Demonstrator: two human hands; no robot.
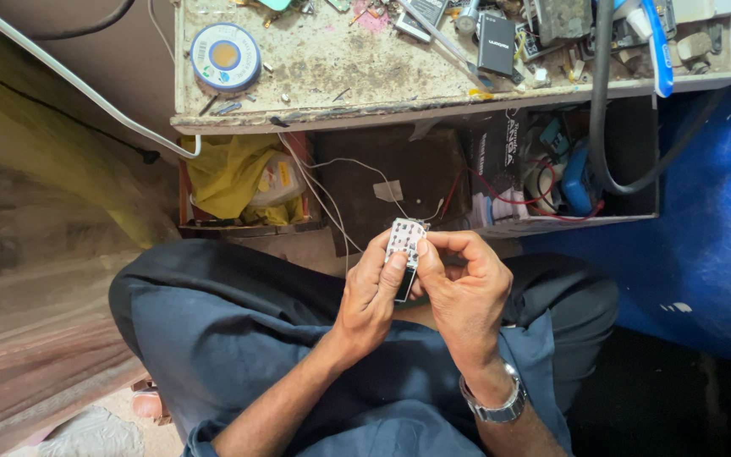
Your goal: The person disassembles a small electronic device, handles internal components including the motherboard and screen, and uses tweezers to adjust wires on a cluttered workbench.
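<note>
Cramped floor-level work corner, seen from above: tan wall and bare floor at left, blue surface at right, a low, stained workbench [357,72] across the top. Left on the bench: one round solder spool [225,56], blue-rimmed with a yellow centre. A white cable [86,97] runs diagonally down past the bench's left end. Under the bench, left compartment: yellow cloth or bag [230,173] bundled in a reddish box. Centre, below the bench: dark panel with thin white wires [332,199] trailing down toward the hands. Centre foreground: seated person in dark blue clothing, knees spread. Left hand [371,296] curled, thumb and fingers pinching the left edge of a small circuit board [405,239], white-faced with dark dots, held upright over the lap just in front of the bench shelf; a dark part shows beneath it between the two hands. Right hand [464,288] closed on the board's right side, thumb pressed on its face, index finger hooked over the top edge. Metal wristwatch [494,410] on the right wrist. Right on the bench: black box [497,42] among assorted clutter. Right compartment: red wires and a blue object [577,182]; thick black hose [600,93] looping down through it.
</note>
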